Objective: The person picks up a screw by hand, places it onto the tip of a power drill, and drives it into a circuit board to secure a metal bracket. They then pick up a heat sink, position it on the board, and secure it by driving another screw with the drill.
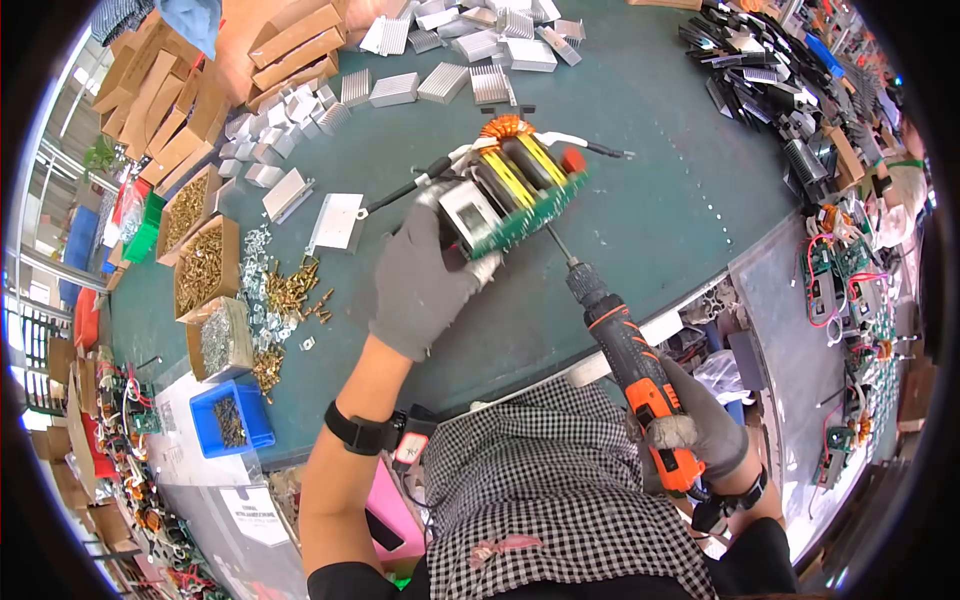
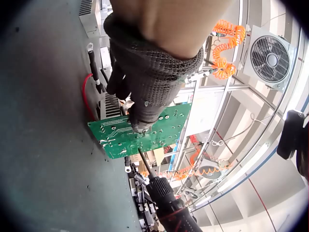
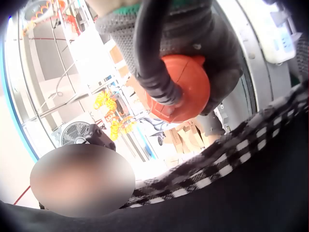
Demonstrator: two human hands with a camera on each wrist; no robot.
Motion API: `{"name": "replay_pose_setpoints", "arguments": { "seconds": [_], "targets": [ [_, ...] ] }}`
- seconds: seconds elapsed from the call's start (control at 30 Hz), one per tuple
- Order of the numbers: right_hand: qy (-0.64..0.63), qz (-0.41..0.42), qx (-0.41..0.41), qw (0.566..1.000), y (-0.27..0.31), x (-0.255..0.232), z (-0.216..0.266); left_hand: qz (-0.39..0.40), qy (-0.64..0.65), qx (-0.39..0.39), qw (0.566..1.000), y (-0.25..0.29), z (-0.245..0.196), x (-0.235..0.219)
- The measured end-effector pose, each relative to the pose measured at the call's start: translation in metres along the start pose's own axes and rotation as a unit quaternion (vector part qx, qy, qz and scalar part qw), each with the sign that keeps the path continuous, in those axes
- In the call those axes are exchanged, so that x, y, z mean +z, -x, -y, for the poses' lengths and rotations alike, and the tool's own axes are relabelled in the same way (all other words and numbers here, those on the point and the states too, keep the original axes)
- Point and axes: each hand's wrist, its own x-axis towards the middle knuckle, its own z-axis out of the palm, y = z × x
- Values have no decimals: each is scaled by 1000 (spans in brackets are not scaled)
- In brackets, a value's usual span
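My gloved left hand (image 1: 420, 275) grips a circuit board assembly (image 1: 515, 190) by its left end, tilted above the green table. Yellow-striped transformers, a copper coil and white and black leads sit on one face. In the left wrist view the green solder side of the circuit board (image 2: 159, 133) shows, with fingers on it. An orange and black electric screwdriver (image 1: 640, 375) is held in my gloved right hand (image 1: 705, 425). Its long bit (image 2: 146, 163) reaches up to the solder side. The right wrist view shows the screwdriver's orange back end (image 3: 193, 87) and thick black cable (image 3: 149, 48).
Silver heat sinks (image 1: 445, 82) lie along the table's far side, black ones (image 1: 750, 75) at the far right. Boxes of brass screws (image 1: 205, 270) and a blue bin (image 1: 232, 418) stand on the left. Loose screws (image 1: 290, 290) are spilled beside them. More boards (image 1: 850, 270) lie at right.
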Motion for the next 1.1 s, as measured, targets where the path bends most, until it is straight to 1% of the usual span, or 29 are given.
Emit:
{"name": "replay_pose_setpoints", "arguments": {
  "seconds": [0.07,0.1,0.13,0.2,0.23,0.27,0.3,0.37,0.47,0.5,0.53,0.57,0.63,0.67,0.7,0.77,0.8,0.87,0.9,0.93,0.97,1.03,1.07,1.1],
  "targets": [
    [6,-5,2,1000,0,-6,-5,-30,-88,109,990,9,4,3],
    [8,-9,3,1000,1,-9,-8,-45,-131,163,977,14,5,4],
    [4,-12,-6,1000,2,-13,-11,-38,-143,138,979,19,4,3],
    [-8,-15,-26,1000,3,-17,-16,-44,-212,186,958,23,13,4],
    [-20,-14,-18,1000,2,-17,-15,-47,-246,209,945,23,16,3],
    [-32,-14,-9,999,1,-16,-14,-63,-214,260,939,19,16,2],
    [-45,-14,-2,999,-2,-16,-12,-62,-224,284,930,15,17,0],
    [-22,16,-5,1000,-15,-18,-14,-59,-247,329,910,10,21,-7],
    [12,39,-7,999,-35,-11,-2,-82,-292,328,895,4,35,-12],
    [24,42,-7,999,-41,-10,4,-55,-302,305,901,5,36,-16],
    [0,43,20,999,-44,-10,8,-28,-312,281,907,10,36,-20],
    [-19,44,23,999,-41,-11,9,0,-323,257,911,14,37,-26],
    [-52,48,27,997,-29,-21,9,82,-320,239,913,20,25,-48],
    [-27,50,49,997,-21,-31,5,123,-317,226,913,25,21,-56],
    [8,31,25,999,-14,-37,-2,119,-288,202,928,33,22,-59],
    [-20,-1,5,1000,4,-45,-10,111,-227,154,955,45,22,-59],
    [-64,-13,11,998,8,-43,-14,114,-204,128,964,46,14,-56],
    [-147,-40,22,988,17,-43,-22,68,-207,142,966,45,-7,-41],
    [-190,-59,27,980,19,-47,-37,41,-210,150,965,42,-19,-32],
    [-211,-52,48,975,20,-45,-43,51,-232,135,962,40,-30,-25],
    [-231,-43,70,969,21,-43,-48,60,-208,102,971,43,-27,-15],
    [-180,-65,82,978,15,-46,-66,70,-164,30,983,48,-8,3],
    [-157,-58,63,984,14,-44,-61,55,-165,40,984,47,-5,4],
    [-134,-47,47,989,13,-43,-56,45,-167,27,985,44,-2,4]
  ]
}}
